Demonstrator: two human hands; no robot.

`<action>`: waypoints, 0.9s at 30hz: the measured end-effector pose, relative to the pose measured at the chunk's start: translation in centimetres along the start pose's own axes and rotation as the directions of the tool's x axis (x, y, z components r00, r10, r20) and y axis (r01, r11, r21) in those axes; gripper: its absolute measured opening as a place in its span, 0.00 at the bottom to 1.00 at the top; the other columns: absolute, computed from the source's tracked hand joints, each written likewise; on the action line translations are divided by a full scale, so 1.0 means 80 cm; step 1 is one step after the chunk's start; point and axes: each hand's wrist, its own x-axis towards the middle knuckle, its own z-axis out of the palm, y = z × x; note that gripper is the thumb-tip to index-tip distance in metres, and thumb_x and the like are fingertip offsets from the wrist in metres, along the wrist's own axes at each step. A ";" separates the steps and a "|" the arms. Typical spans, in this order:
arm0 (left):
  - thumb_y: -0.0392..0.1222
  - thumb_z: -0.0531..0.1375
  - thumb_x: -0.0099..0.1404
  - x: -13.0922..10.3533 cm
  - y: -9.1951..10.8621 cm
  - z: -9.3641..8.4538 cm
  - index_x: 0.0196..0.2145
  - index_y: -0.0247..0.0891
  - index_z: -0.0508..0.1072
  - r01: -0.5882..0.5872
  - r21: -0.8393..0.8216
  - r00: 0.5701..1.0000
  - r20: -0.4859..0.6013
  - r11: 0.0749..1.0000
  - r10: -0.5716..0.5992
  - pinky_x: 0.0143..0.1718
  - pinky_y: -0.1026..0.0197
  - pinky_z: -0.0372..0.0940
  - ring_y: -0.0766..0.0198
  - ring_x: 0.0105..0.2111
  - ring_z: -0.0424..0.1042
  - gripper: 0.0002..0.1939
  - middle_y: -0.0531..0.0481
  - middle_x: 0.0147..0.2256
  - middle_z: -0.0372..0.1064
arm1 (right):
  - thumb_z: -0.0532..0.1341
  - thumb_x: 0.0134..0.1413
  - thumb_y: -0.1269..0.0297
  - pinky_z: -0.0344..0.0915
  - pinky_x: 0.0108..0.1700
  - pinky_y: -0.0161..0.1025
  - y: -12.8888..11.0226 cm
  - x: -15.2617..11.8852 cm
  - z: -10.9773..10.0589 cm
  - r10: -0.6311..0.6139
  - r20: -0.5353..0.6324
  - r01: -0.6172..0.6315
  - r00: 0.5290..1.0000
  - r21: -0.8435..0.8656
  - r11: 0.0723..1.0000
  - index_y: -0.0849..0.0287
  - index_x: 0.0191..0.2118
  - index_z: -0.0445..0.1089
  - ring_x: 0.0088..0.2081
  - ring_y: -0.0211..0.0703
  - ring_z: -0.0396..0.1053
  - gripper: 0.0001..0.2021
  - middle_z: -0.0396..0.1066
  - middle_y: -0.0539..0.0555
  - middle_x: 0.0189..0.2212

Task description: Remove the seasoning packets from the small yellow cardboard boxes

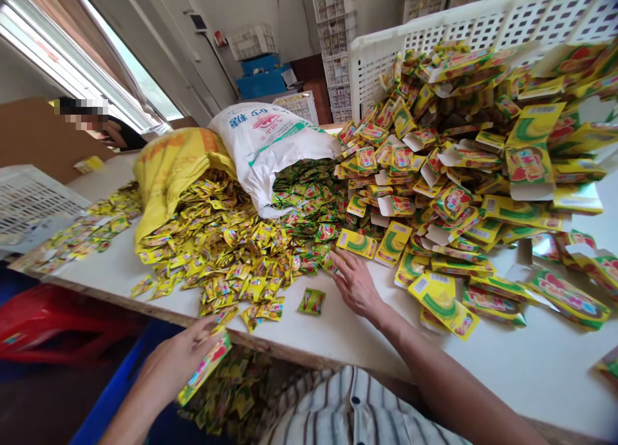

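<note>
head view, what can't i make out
Head view: far side of yellow cardboard box in left hand, hidden by its near face.
Head view: depths of white woven sack, hidden by its fabric.
Head view: white perforated plastic crate's right end, cut off by right edge.
Head view: fine print on yellow glossy packets, too small.

The left grip (176,361) is curled closed, while the right grip (356,283) (palm down, forearm (444,374) slanting inward) lies farther forward.
</note>
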 end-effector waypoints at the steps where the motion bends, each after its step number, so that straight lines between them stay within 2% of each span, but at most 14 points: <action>1: 0.51 0.61 0.52 -0.001 -0.009 0.000 0.38 0.43 0.79 -0.005 0.097 0.999 -0.044 0.995 0.010 0.23 0.60 0.67 0.51 0.28 0.77 0.17 0.47 0.28 0.78 | 0.52 0.64 0.63 0.54 0.57 0.53 0.006 0.004 0.004 -0.005 0.047 0.008 0.999 -0.071 0.997 0.55 0.64 0.55 0.62 0.56 0.51 0.24 0.54 0.60 0.64; 3: 0.51 0.58 0.56 -0.006 0.001 0.017 0.40 0.42 0.78 -0.071 0.138 0.994 -0.073 0.988 0.082 0.32 0.58 0.70 0.50 0.35 0.77 0.18 0.44 0.35 0.79 | 0.54 0.62 0.64 0.50 0.58 0.55 0.014 0.006 0.009 -0.009 0.140 0.032 0.990 -0.161 0.986 0.55 0.64 0.55 0.64 0.58 0.48 0.24 0.55 0.59 0.63; 5: 0.49 0.55 0.61 -0.014 0.040 0.047 0.42 0.42 0.77 -0.213 0.040 0.972 -0.096 0.976 0.216 0.41 0.58 0.69 0.54 0.41 0.76 0.17 0.44 0.40 0.78 | 0.56 0.61 0.65 0.50 0.56 0.54 0.016 0.002 0.010 -0.029 0.205 0.069 0.978 -0.189 0.980 0.56 0.62 0.59 0.61 0.56 0.52 0.23 0.61 0.59 0.60; 7: 0.46 0.53 0.64 -0.019 0.086 0.077 0.41 0.41 0.77 -0.350 -0.047 0.935 -0.077 0.935 0.346 0.46 0.57 0.67 0.56 0.42 0.74 0.16 0.44 0.41 0.77 | 0.58 0.59 0.65 0.51 0.53 0.52 0.013 -0.004 0.005 -0.058 0.235 0.106 0.970 -0.198 0.975 0.56 0.56 0.65 0.56 0.54 0.59 0.19 0.67 0.59 0.55; 8: 0.44 0.51 0.65 -0.019 0.105 0.088 0.39 0.40 0.77 -0.356 -0.055 0.933 -0.072 0.933 0.352 0.44 0.58 0.68 0.57 0.40 0.75 0.16 0.43 0.40 0.77 | 0.59 0.59 0.64 0.52 0.50 0.50 0.011 -0.007 0.001 -0.071 0.241 0.121 0.968 -0.199 0.973 0.55 0.52 0.69 0.53 0.53 0.61 0.15 0.69 0.58 0.51; 10: 0.42 0.48 0.67 -0.013 0.126 0.099 0.35 0.38 0.77 -0.260 0.024 0.963 -0.067 0.965 0.261 0.39 0.57 0.68 0.57 0.35 0.75 0.17 0.43 0.35 0.76 | 0.58 0.61 0.62 0.53 0.47 0.48 0.007 -0.013 -0.007 -0.080 0.220 0.125 0.972 -0.200 0.972 0.56 0.42 0.74 0.46 0.50 0.64 0.09 0.73 0.57 0.43; 13: 0.44 0.50 0.67 -0.004 0.118 0.099 0.34 0.36 0.76 -0.078 0.226 0.993 -0.066 0.971 0.095 0.36 0.55 0.66 0.53 0.33 0.74 0.16 0.40 0.33 0.74 | 0.54 0.63 0.62 0.53 0.46 0.47 -0.002 -0.018 -0.013 -0.089 0.153 0.114 0.984 -0.165 0.980 0.58 0.35 0.74 0.43 0.48 0.64 0.12 0.74 0.58 0.38; 15: 0.48 0.53 0.65 -0.001 0.104 0.102 0.39 0.34 0.75 -0.100 0.262 0.993 -0.030 0.960 0.111 0.40 0.54 0.66 0.50 0.38 0.73 0.17 0.38 0.37 0.74 | 0.54 0.63 0.63 0.53 0.48 0.47 -0.012 -0.021 -0.009 -0.171 0.179 0.190 0.969 -0.101 0.977 0.58 0.43 0.73 0.47 0.49 0.64 0.12 0.72 0.59 0.45; 17: 0.49 0.56 0.63 -0.003 0.097 0.111 0.44 0.32 0.74 -0.177 0.236 0.984 0.009 0.956 0.180 0.45 0.53 0.66 0.48 0.44 0.72 0.19 0.36 0.42 0.73 | 0.55 0.60 0.64 0.52 0.52 0.47 -0.024 -0.024 -0.001 -0.295 0.272 0.316 0.916 -0.035 0.948 0.57 0.53 0.67 0.55 0.51 0.59 0.16 0.66 0.58 0.55; 19: 0.46 0.56 0.63 -0.007 0.098 0.125 0.48 0.31 0.72 -0.233 0.226 0.972 0.027 0.946 0.233 0.49 0.52 0.65 0.48 0.47 0.71 0.20 0.35 0.46 0.72 | 0.56 0.58 0.66 0.51 0.55 0.48 -0.036 -0.026 0.009 -0.363 0.365 0.396 0.857 -0.017 0.918 0.55 0.58 0.63 0.59 0.52 0.55 0.21 0.61 0.56 0.59; 21: 0.41 0.55 0.63 -0.012 0.105 0.137 0.51 0.30 0.71 -0.260 0.223 0.965 0.018 0.939 0.263 0.50 0.50 0.64 0.48 0.50 0.70 0.20 0.33 0.50 0.71 | 0.55 0.57 0.70 0.52 0.55 0.48 -0.043 -0.028 0.016 -0.355 0.415 0.414 0.838 -0.058 0.909 0.57 0.56 0.64 0.55 0.52 0.59 0.21 0.64 0.57 0.57; 23: 0.37 0.52 0.63 -0.014 0.110 0.143 0.51 0.31 0.71 -0.272 0.172 0.961 0.008 0.947 0.275 0.50 0.49 0.64 0.47 0.49 0.71 0.20 0.32 0.50 0.71 | 0.53 0.56 0.72 0.55 0.51 0.46 -0.044 -0.029 0.019 -0.313 0.426 0.395 0.849 -0.119 0.911 0.59 0.53 0.66 0.48 0.50 0.65 0.18 0.69 0.59 0.50; 25: 0.36 0.50 0.63 -0.010 0.111 0.143 0.50 0.32 0.73 -0.243 0.059 0.970 0.009 0.968 0.243 0.47 0.48 0.66 0.47 0.45 0.74 0.20 0.33 0.46 0.74 | 0.53 0.55 0.74 0.58 0.48 0.45 -0.040 -0.030 0.017 -0.271 0.410 0.362 0.871 -0.161 0.918 0.60 0.49 0.68 0.41 0.49 0.66 0.16 0.72 0.59 0.42; 27: 0.38 0.50 0.63 -0.003 0.110 0.142 0.47 0.34 0.74 -0.139 -0.146 0.990 0.019 0.980 0.143 0.41 0.50 0.69 0.50 0.37 0.76 0.20 0.36 0.38 0.77 | 0.53 0.53 0.75 0.58 0.46 0.44 -0.031 -0.030 0.014 -0.241 0.376 0.315 0.895 -0.149 0.937 0.61 0.46 0.68 0.40 0.49 0.65 0.15 0.72 0.58 0.38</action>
